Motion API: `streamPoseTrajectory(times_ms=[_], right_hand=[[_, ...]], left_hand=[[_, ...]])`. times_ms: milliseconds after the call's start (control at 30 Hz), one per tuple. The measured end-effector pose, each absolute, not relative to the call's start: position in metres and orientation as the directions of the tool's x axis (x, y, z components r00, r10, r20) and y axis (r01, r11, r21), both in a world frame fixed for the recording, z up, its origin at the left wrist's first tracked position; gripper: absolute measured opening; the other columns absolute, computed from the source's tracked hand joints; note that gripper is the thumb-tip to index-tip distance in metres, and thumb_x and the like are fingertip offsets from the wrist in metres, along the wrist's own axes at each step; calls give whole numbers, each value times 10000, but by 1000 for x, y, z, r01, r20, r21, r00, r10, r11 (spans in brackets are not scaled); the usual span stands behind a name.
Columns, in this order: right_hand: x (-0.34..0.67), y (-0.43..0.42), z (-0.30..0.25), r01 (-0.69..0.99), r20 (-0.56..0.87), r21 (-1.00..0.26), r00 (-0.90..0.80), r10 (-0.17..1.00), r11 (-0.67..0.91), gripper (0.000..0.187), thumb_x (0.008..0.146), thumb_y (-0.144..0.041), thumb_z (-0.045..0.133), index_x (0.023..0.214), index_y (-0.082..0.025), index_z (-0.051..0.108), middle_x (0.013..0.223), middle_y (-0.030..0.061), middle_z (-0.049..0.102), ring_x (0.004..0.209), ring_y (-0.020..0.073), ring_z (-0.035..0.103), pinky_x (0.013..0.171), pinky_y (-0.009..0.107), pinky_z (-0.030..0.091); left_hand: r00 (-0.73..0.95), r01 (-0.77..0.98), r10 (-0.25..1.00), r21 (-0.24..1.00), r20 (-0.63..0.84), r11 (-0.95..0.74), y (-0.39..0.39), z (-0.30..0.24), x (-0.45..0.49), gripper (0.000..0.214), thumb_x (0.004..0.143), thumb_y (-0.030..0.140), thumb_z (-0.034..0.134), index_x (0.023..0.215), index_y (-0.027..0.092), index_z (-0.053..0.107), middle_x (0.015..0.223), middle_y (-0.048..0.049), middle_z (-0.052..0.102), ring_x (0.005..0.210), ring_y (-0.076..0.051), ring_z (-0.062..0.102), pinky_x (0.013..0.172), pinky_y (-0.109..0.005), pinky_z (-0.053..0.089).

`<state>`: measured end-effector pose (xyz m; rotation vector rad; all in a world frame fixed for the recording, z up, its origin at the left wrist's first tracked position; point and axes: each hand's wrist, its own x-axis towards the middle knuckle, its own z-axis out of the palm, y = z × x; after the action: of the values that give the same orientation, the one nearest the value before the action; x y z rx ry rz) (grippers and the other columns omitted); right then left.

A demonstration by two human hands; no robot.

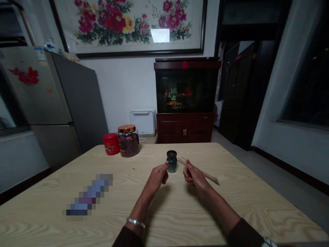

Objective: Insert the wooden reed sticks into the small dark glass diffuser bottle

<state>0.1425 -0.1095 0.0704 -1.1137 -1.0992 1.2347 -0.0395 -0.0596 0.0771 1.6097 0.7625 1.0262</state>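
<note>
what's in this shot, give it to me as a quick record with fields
left hand: fingertips next to a small dark glass bottle; cannot tell if they hold anything
right hand: grips a bundle of thin wooden skewers
surface: light wood-grain table
also on table: glass jar of dried plant matter, copper lid; red round tin; pixelated object
wrist: silver bangle on left
background: fish tank on a dark wood cabinet
</note>
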Motion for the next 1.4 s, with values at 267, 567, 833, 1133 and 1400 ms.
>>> streamPoseTrajectory(times_ms=[267, 567, 833, 1133, 1400], right_hand=[[135, -175, 223, -379, 386, -889, -315, 867, 258, 694, 793, -870, 248, 544, -223, 282, 445, -90, 231, 411, 53, 130, 406, 208, 118], [141, -184, 243, -470, 471, -856, -540, 698, 215, 746, 720, -924, 121, 523, -226, 293, 419, -84, 241, 369, 47, 171, 389, 209, 166], [152, -154, 165, -328, 195, -944, -526, 828, 14, 770, 666, -943, 11, 498, -234, 258, 394, -92, 209, 361, 43, 141, 410, 228, 143], [174, -131, 141, -195, 89, -980, -306, 948, 29, 704, 792, -868, 264, 616, -203, 412, 499, -74, 331, 421, 53, 190, 452, 220, 137], [186, -56, 94, 670, 284, -734, 145, 948, 117, 506, 811, -708, 505, 842, -209, 581, 782, 35, 625, 716, 186, 559, 646, 297, 407]], left_hand=[[655, -585, 591, 811, 471, 2, -126, 218, -75, 666, 844, 802, 339, 551, 215, 226, 471, 83, 194, 434, -70, 153, 438, -210, 215], [757, -600, 424, 785, 497, 152, -140, 238, -80, 760, 673, 958, 235, 500, 220, 190, 416, 81, 145, 373, -72, 167, 402, -227, 250], [802, -360, 571, 905, 175, 228, -101, 148, -62, 787, 581, 1012, 141, 491, 231, 173, 393, 80, 120, 364, -70, 152, 395, -255, 250], [666, -346, 714, 937, 214, 41, -67, 132, -56, 674, 742, 860, 431, 670, 190, 436, 631, 7, 498, 489, -89, 393, 531, -256, 360], [137, 57, 971, 977, 194, -203, 8, 25, -4, 797, 550, 392, 863, 1198, 150, 466, 1325, -199, 497, 1171, -310, 530, 946, -404, 423]])
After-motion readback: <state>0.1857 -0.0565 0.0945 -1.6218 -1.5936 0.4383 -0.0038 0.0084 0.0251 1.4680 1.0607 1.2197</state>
